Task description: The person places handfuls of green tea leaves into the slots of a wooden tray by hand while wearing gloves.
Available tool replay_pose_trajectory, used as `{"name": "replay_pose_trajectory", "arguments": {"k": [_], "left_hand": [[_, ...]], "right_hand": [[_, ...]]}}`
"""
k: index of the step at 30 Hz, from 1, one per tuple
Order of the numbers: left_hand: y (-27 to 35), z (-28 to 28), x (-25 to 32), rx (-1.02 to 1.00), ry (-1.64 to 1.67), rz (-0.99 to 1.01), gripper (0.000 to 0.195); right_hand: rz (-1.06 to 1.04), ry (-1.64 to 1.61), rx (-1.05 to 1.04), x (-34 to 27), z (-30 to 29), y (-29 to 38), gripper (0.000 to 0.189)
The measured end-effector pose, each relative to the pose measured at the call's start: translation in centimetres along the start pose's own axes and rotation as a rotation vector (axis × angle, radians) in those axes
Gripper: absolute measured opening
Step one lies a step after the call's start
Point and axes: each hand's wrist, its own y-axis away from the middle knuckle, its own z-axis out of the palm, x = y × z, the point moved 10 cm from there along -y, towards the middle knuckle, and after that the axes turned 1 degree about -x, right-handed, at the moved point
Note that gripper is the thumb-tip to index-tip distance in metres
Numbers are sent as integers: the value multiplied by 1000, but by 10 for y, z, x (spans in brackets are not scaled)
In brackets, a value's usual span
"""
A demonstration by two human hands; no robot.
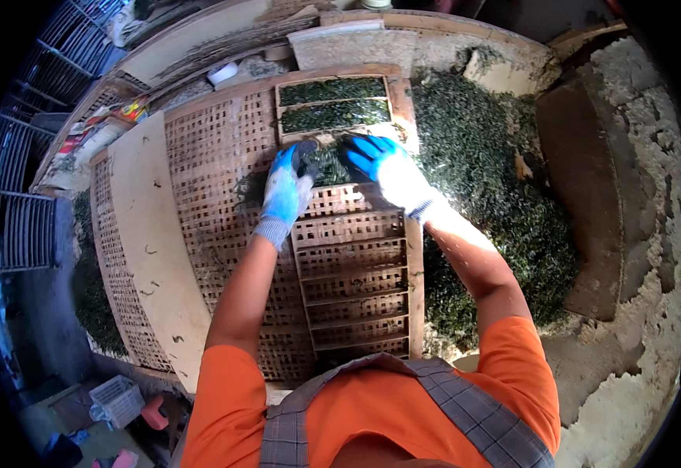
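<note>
A slatted wooden frame (349, 296), divided into rungs like a ladder, lies on a woven bamboo lattice mat (223, 146). My left hand (282, 184), in a blue and white coated work glove, is cupped at the left side of one compartment, touching a heap of shredded green plant matter (330, 167). My right hand (384, 167), gloved alike, rests at the heap's right side with its fingers spread. Both sets of fingertips are dark, and some are hidden by the heap. Beyond my hands, two compartments hold flattened green layers (334, 117). The compartments nearer me show bare lattice.
A large pile of the green matter (486, 205) lies right of the frame, beside a brown board (580, 199). A pale board (153, 234) crosses the mat at left. A white bowl (223, 74) stands behind; a plastic crate (116, 401) is at lower left.
</note>
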Motion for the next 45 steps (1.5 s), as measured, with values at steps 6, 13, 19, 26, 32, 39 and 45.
{"name": "replay_pose_trajectory", "arguments": {"k": [6,13,19,26,32,39,45], "left_hand": [[24,2,5,83,-500,-154,53],[12,-25,-12,55,-232,-390,26],[33,67,63,-50,-811,541,46],[52,34,21,-163,-656,552,37],[60,-7,-24,-242,-625,398,32],[8,-41,-27,-380,-1205,-23,106],[-37,-26,-43,-530,-698,-179,40]], "right_hand": [[664,-314,5,17,21,29,38],[413,-356,158,50,-27,27,19],[586,-289,291,29,-4,50,47],[740,-20,186,30,10,67,36],[277,-675,229,-51,45,-23,42],[332,-102,-612,-65,138,-35,51],[305,-152,-497,-63,132,-35,55]]}}
